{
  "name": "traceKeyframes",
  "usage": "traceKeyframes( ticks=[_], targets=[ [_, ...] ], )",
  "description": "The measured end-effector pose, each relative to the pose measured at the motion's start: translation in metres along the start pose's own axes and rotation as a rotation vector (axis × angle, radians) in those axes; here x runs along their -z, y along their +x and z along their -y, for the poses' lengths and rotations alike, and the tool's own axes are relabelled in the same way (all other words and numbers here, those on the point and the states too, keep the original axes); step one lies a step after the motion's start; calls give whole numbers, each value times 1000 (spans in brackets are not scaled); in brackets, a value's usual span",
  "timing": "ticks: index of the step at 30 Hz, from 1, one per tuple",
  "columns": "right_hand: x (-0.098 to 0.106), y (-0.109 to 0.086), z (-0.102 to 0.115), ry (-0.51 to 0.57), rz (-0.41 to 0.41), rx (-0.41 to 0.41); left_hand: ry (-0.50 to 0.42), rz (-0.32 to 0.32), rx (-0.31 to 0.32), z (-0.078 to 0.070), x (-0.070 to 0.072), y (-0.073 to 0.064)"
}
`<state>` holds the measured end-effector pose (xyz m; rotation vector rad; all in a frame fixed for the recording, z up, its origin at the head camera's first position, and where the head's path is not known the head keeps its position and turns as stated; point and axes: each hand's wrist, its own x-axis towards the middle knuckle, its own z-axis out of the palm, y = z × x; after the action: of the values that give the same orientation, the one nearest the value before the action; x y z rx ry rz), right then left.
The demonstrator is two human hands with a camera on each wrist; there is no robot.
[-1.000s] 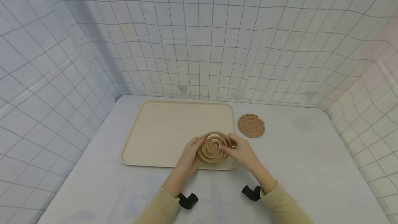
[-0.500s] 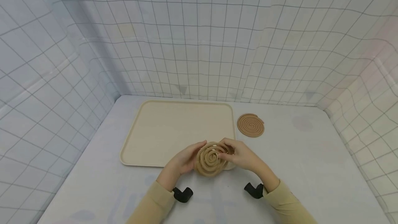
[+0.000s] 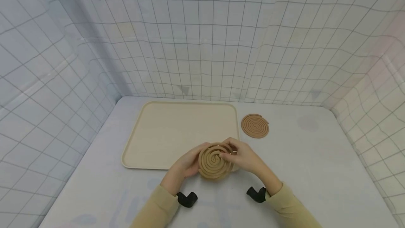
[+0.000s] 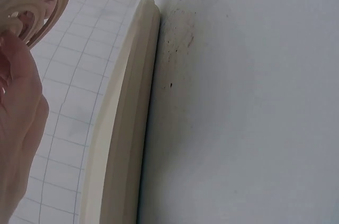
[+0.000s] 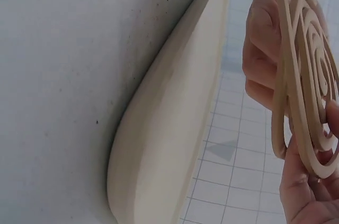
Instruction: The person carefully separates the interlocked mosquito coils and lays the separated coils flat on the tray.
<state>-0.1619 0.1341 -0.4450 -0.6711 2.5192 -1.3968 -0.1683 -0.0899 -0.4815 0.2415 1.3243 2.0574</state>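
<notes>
A tan mosquito coil (image 3: 212,163) is held up between both hands over the front right part of the cream tray (image 3: 171,129). My left hand (image 3: 185,163) grips its left edge, thumb along the upper rim. From the right, my right hand (image 3: 243,156) pinches it, with the thumb near the spiral's centre and fingers behind the far rim. Seen from the side in the right wrist view, the coil (image 5: 295,70) has its turns spread apart, with one outer strand standing away from the others. A second, browner coil (image 3: 254,126) lies flat right of the tray.
White table covering (image 3: 300,164) extends around the tray, with small dark specks near its front edge. Grid-patterned cloth walls (image 3: 209,45) enclose the back and sides. A black curved piece (image 3: 187,200) is at the left cuff, and another black piece (image 3: 256,194) at the right.
Both hands have brought the coil nearer the body, over the tray's front edge. Its turns look closer together in the head view. The flat coil has stayed on the table.
</notes>
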Motion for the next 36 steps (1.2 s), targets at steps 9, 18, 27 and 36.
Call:
traceKeyframes(
  ticks=[9,18,27,36],
  targets=[
    [-11,2,1,162,-184,-153,-188,-96,-63,3,-5,-1],
    [-12,2,0,332,-163,-223,-276,-297,-110,4,-11,0],
    [1,4,-1,140,-18,-147,-234,-130,-25,-1,-6,-6],
    [8,5,5,-28,107,-6,-81,-26,65,2,-3,-3]
  ],
)
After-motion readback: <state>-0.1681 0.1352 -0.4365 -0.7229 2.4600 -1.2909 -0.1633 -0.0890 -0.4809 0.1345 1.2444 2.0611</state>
